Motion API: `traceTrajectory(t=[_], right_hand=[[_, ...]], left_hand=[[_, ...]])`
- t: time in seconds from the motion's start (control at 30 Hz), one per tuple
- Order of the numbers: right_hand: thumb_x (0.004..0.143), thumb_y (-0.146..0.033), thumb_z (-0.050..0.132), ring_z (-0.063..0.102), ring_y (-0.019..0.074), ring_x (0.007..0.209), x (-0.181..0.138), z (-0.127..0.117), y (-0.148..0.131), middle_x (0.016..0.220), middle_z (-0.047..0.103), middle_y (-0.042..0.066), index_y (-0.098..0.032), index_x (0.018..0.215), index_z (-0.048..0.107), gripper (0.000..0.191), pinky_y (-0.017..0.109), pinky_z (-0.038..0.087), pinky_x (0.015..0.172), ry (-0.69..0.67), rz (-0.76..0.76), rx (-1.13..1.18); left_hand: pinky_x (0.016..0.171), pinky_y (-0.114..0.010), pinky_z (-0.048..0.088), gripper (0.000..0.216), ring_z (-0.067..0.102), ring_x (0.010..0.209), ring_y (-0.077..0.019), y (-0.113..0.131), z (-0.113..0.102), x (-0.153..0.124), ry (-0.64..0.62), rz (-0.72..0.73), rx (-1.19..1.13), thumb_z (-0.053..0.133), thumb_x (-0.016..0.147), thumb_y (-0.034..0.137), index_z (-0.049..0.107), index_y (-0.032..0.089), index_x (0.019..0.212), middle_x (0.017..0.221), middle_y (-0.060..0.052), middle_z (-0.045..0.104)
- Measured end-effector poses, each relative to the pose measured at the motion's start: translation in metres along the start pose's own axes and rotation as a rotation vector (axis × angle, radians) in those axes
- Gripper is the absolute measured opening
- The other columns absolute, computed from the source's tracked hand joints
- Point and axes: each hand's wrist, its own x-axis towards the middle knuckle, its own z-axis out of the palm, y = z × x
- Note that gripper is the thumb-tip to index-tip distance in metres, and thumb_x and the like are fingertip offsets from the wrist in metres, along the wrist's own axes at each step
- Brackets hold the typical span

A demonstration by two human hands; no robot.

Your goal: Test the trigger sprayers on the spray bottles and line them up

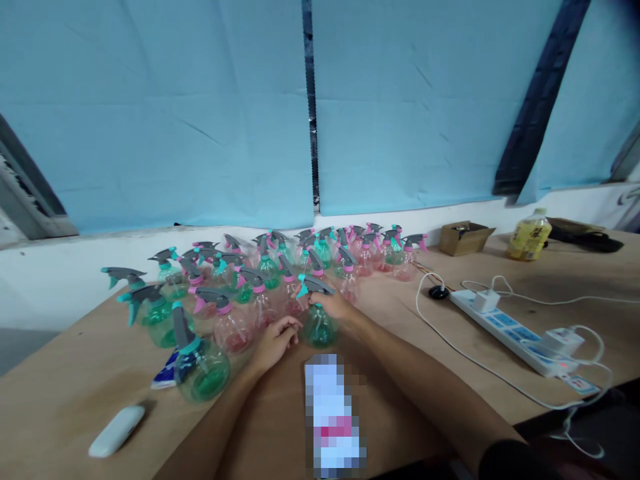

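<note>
My right hand is closed around the neck of a green spray bottle with a grey and teal trigger head. The bottle stands upright on the table. Just left of it, my left hand rests with loosely curled fingers, parted and holding nothing I can see. Pink spray bottles and green ones crowd the table behind and left of my hands. Nearest on the left is a tilted green spray bottle beside a blue and white packet.
A blurred-out phone lies between my forearms. At front left is a white oblong case. A power strip with chargers and loose white cables occupies the right. Farther back stand a cardboard box and a yellow drink bottle.
</note>
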Motion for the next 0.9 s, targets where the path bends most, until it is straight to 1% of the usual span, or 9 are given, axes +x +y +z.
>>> traceTrajectory(t=[0.2,0.37,0.53,0.73,0.9], right_hand=[[0.063,-0.016,0.053,0.056,0.0131,0.061,0.0015,0.0004,0.004,0.065,0.063,-0.003,-0.021,0.089,0.072,0.032,0.025,0.045,0.063,0.057,0.013,-0.01],[0.064,-0.015,0.052,0.057,0.0136,0.064,0.0019,0.0001,0.0019,0.067,0.064,-0.003,-0.023,0.088,0.072,0.032,0.026,0.046,0.066,0.018,-0.057,-0.03],[0.064,-0.018,0.052,0.056,0.014,0.063,0.0005,0.0019,-0.0013,0.066,0.063,-0.002,-0.021,0.082,0.071,0.026,0.027,0.046,0.064,0.067,0.003,-0.021],[0.065,-0.016,0.052,0.057,0.0138,0.067,-0.0008,0.0018,-0.0005,0.074,0.067,-0.002,-0.024,0.09,0.071,0.033,0.026,0.045,0.067,0.111,-0.042,-0.099],[0.067,-0.016,0.051,0.056,0.0144,0.064,-0.0011,0.0022,0.0041,0.069,0.065,-0.002,-0.022,0.094,0.071,0.034,0.027,0.045,0.065,0.136,-0.004,-0.09]], left_hand=[[0.055,-0.023,0.038,0.028,0.051,0.056,-0.0129,-0.0009,0.0,-0.0002,0.002,-0.008,-0.015,0.051,0.085,0.042,0.064,0.018,0.09,0.062,0.003,0.059],[0.055,-0.023,0.038,0.027,0.051,0.056,-0.0127,-0.0018,-0.0009,0.0002,0.001,-0.003,-0.004,0.05,0.085,0.042,0.065,0.019,0.089,0.063,0.003,0.059],[0.055,-0.023,0.037,0.028,0.051,0.055,-0.0125,-0.0034,-0.0005,0.0005,0.0,-0.001,-0.013,0.05,0.086,0.042,0.064,0.018,0.089,0.062,0.003,0.059],[0.055,-0.023,0.037,0.027,0.051,0.056,-0.0126,-0.0034,-0.0004,0.001,-0.001,0.001,-0.021,0.05,0.086,0.041,0.064,0.018,0.089,0.062,0.003,0.059],[0.055,-0.023,0.037,0.028,0.051,0.056,-0.0127,0.0016,0.0001,-0.0007,0.004,-0.008,-0.017,0.05,0.084,0.042,0.064,0.018,0.088,0.062,0.003,0.059]])
